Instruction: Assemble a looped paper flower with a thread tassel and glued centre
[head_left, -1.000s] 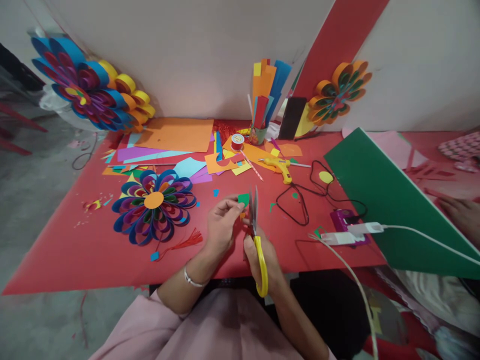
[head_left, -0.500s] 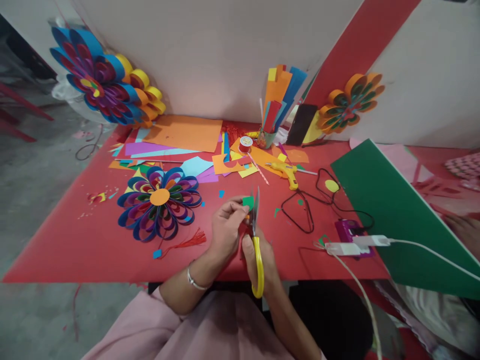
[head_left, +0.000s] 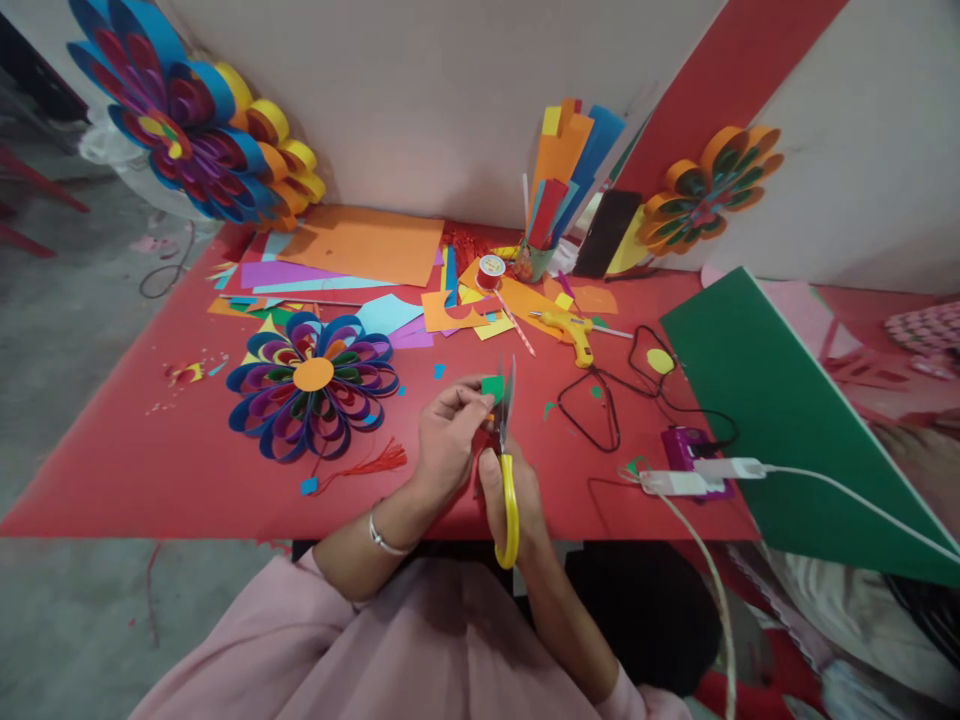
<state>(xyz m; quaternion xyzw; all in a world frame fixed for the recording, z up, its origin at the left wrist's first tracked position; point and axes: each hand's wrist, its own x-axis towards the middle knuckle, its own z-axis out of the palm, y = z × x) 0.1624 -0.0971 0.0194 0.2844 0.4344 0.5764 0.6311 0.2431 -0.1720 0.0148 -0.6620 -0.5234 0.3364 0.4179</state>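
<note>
**Fingers.** The left hand [head_left: 442, 440] pinches a small green paper piece [head_left: 493, 387] between thumb and fingertips [head_left: 471, 398], holding it just above the surface [head_left: 150, 470]. The right hand [head_left: 511, 505] is closed through the yellow loop of the scissors [head_left: 508, 480]. The blades point away from the body and meet the right edge of the piece.

**Change.** Compared with the two earlier pictures, the pinch, the scissor grip and the contact between blade and paper are the same. Only the view has shifted slightly. The green piece has not left the left fingers. Judgement: the cut is in progress and the piece is not yet released.

**Surroundings.**
- Left of the hands: a red tassel [head_left: 371, 465] and a layered paper flower [head_left: 311, 395].
- Beyond the blades: a yellow glue gun [head_left: 571, 332] and a looped black cable [head_left: 600, 410].
- Right: a white plug [head_left: 697, 480] and a tilted green board [head_left: 772, 400].
- Rear: a cup of paper strips [head_left: 559, 190], near the wall.

**Not resolved.**
- How far the blades are open cannot be told; they are seen nearly edge-on.
- The right fingers inside the handle are hidden.
- The shape of the green piece is too small to make out.
- A blurred pale form [head_left: 919, 450] at the right edge, behind the board, may be another person's hand; this cannot be confirmed.
</note>
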